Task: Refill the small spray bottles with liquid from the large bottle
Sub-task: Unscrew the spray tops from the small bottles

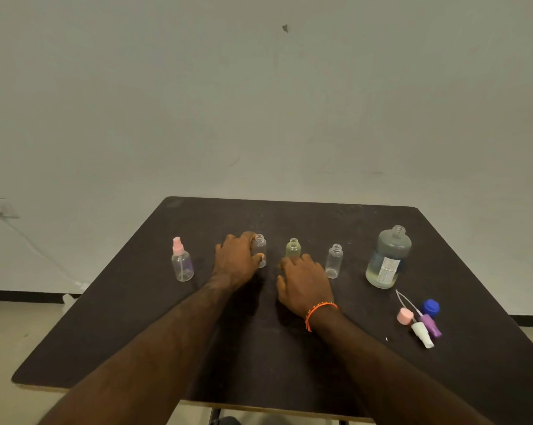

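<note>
Dark scuffed bench point(197, 326) against a pale wall point(259, 102): left hand point(236, 260) grips an uncapped small bottle point(260, 250), right hand point(305, 283) rests relaxed below the yellowish bottle point(293, 247); at 3 o'clock, the uncapped large bottle point(387, 259), label point(387, 271) unreadable.

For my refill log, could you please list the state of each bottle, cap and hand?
Pink-capped bottle: capped, upright.
Clear bottle: uncapped, gripped by left hand.
Yellowish bottle: uncapped, touched by right hand.
Third open bottle: uncapped, free.
Large bottle: uncapped, part full.
Loose caps: lying off.
</note>
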Demonstrator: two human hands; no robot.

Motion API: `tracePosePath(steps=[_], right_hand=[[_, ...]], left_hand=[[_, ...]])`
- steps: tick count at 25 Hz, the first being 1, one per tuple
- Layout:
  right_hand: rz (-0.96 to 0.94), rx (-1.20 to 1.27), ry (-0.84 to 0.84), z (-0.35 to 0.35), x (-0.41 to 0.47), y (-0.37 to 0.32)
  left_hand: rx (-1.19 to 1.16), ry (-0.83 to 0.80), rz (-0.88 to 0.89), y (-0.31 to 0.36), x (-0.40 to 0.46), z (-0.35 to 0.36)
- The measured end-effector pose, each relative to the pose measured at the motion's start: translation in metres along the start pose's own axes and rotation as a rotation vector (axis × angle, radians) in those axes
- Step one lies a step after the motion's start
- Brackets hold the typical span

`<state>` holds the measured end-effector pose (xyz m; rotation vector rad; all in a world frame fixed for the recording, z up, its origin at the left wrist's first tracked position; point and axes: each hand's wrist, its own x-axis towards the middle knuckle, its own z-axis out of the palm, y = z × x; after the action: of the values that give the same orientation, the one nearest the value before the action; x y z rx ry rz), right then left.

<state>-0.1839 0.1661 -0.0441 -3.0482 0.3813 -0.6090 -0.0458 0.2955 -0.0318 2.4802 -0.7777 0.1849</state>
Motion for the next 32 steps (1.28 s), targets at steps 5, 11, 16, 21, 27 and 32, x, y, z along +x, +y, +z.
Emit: tracePosePath(steps=[5,11,16,21,27,32], right_hand=[[-0.013,0.025,-0.012,0.000,-0.008,0.000],[-0.060,0.043,0.013,-0.010,-0.010,-0.023],[-0.093,0.083,0.042,-0.012,-0.012,-0.048],[-0.106,0.096,0.020,-0.011,-0.012,-0.051],[-0.014,0.121,-0.038,-0.015,-0.015,-0.033],[0.056,0.157,-0.061,-0.031,-0.032,-0.019]], left_hand=[[0.006,0.028,0.010,-0.002,-0.013,-0.008],[0.126,0.460,0.147,-0.024,-0.030,-0.067],[-0.009,0.422,-0.333,-0.066,-0.046,-0.078],[-0.067,0.220,-0.492,-0.095,-0.050,-0.070],[-0.211,0.103,-0.255,-0.073,-0.060,-0.059],[-0.271,-0.036,-0.043,-0.015,-0.079,-0.043]])
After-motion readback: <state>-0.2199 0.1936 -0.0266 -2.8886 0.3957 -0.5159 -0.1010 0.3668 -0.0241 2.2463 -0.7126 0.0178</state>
